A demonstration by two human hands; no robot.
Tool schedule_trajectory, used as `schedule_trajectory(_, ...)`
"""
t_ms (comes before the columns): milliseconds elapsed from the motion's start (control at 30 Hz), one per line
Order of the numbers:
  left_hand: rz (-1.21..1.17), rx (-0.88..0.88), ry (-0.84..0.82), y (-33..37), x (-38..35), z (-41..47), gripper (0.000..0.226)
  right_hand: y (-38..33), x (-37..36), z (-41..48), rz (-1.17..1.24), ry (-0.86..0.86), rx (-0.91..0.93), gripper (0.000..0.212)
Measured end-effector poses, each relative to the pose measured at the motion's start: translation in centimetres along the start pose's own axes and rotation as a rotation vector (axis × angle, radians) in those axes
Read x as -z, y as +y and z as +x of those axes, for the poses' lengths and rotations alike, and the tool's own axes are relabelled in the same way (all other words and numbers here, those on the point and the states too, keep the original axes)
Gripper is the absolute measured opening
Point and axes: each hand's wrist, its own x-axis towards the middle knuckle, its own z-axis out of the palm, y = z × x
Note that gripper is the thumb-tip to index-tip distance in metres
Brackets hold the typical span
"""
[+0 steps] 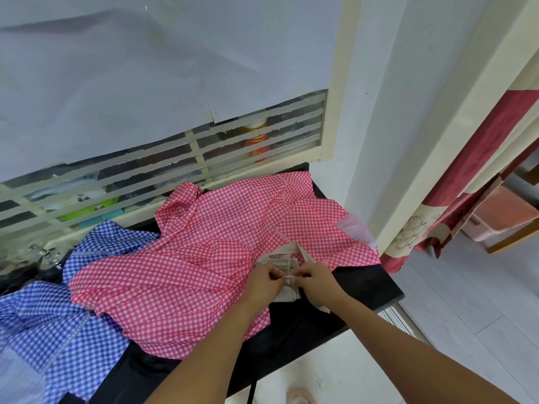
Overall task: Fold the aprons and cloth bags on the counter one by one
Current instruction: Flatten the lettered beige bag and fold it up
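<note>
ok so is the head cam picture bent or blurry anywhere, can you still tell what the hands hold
Head view: wide-angle bend tilts the window frame; light is soft and even, no hard shadows; the black counter shows little detail; the centre is sharp enough to show the left hand and right hand pinching a beige cloth bag on the pink checked apron.

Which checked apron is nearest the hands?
The pink checked apron, beside the left hand and right hand; the blue checked apron lies far left.
</note>
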Motion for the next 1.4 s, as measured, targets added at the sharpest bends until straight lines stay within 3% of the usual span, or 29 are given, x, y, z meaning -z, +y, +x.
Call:
schedule_trajectory(67,-0.005,-0.015,0.041,-0.1,-0.4,-0.3,0.010,-0.5,0.3,0.3,0.124,-0.140,-0.144,0.015)
schedule_trajectory(200,-0.052,-0.005,0.078,-0.3,-1.2,-0.7,0.015,-1.0,0.7,0.2,0.257,-0.151,-0.271,0.036)
schedule_trajectory(467,-0.142,-0.131,0.050,-0.1,-1.1,-1.7,0.024,-0.9,0.5,-0.2,0.430,-0.148,-0.272,0.032)
schedule_trajectory(667,-0.129,-0.192,0.162,0.4,-0.9,-2.7,0.005,-1.0,1.3,-0.4,0.468,-0.098,-0.254,0.021)
schedule_trajectory(800,-0.102,-0.251,0.207,0.8,-0.9,-3.4,0.021,-1.5,1.8,-0.4,0.397,-0.135,-0.236,0.027)
schedule_trajectory(967,-0.091,-0.278,0.109,0.7,-0.8,-3.5,0.002,-1.3,2.4,-0.4,0.215,-0.104,-0.252,0.024)
schedule_trajectory(1100,0.080,-0.282,0.131,-0.1,-0.6,-3.3,0.012,-0.7,3.0,-1.1,0.095,-0.140,-0.126,0.015)
schedule_trajectory(1233,0.168,-0.280,0.170,-0.9,-0.6,-3.2,0.019,0.4,3.5,-1.2,-0.402,-0.008,0.116,0.016)
schedule_trajectory(1400,0.200,-0.255,0.107,-0.6,-0.5,-3.2,0.015,2.4,3.4,-1.5,-0.360,0.134,0.012,0.015)
